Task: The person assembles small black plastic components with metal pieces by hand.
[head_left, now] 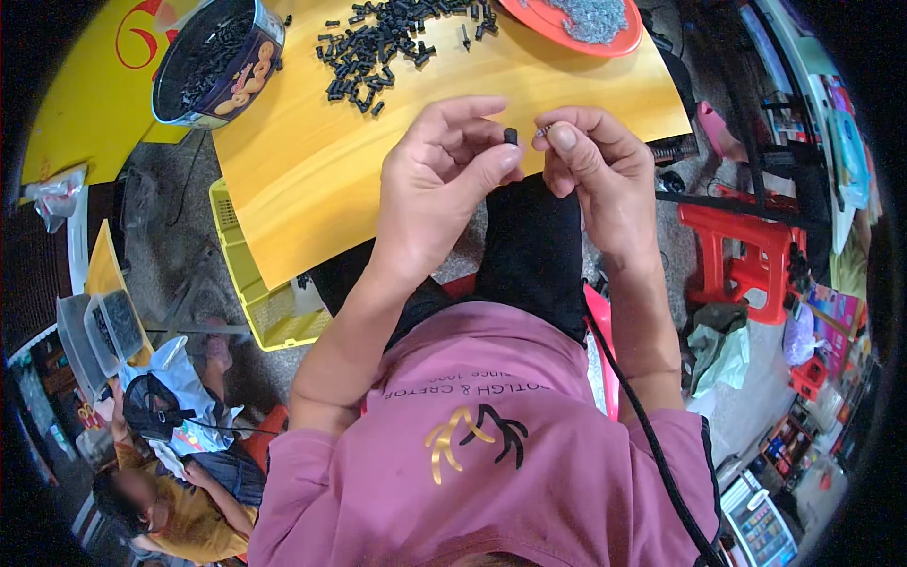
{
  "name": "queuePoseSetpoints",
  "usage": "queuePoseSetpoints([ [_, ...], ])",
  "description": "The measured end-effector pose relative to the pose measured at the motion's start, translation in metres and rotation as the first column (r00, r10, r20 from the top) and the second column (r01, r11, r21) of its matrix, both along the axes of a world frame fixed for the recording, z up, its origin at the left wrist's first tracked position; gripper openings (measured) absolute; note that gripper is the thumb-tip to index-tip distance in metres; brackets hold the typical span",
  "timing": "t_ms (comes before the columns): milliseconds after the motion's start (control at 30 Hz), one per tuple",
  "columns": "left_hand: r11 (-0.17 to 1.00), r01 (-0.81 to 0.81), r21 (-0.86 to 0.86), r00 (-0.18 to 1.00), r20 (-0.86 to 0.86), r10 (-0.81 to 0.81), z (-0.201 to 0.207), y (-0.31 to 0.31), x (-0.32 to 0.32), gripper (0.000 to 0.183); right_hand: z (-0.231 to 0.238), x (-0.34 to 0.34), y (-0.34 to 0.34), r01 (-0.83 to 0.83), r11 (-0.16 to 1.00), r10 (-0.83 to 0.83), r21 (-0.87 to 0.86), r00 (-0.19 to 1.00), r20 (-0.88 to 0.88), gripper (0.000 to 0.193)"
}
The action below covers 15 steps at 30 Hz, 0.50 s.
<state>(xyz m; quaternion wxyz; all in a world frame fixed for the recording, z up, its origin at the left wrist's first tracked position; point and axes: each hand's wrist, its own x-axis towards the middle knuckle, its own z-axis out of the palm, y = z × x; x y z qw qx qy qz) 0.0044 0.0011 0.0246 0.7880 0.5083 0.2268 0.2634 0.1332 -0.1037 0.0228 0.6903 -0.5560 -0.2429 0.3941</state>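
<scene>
My left hand [444, 170] pinches a small black cylindrical plastic piece [510, 137] between thumb and fingers, with its end pointing up. Facing it, a short gap away, my right hand [600, 156] grips a tiny silvery metal piece [542, 132] between thumb and index finger; it may be a spring, but is too small to be sure. Both hands are above the near edge of the yellow wood-grain table [312, 208]. Beyond them lies a loose pile of small black plastic pieces [378, 47]. A red plate [624, 42] at the far right bears a heap of small silvery-grey pieces [595, 17].
A round tin [222, 109] of black pieces stands at the far left. Below the table's left side is a yellow plastic crate [274, 321]. A red stool [742, 250] stands at right. Another person [179, 510] sits at lower left. A black cable [633, 397] runs beside my right arm.
</scene>
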Motion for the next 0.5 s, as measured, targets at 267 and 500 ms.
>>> queuePoseSetpoints([
  [267,0.997,0.019,0.068,1.0,0.008,-0.02,-0.0057,-0.0017,-0.0004,0.017,0.0011,0.0024,-0.0014,-0.029,1.0,0.029,-0.007,0.999,0.04,0.02],
  [500,0.996,0.033,0.084,0.999,-0.029,-0.031,-0.0041,-0.0028,0.0,0.016,0.0041,0.0051,-0.0029,-0.033,0.997,0.04,-0.073,0.994,0.101,0.02],
])
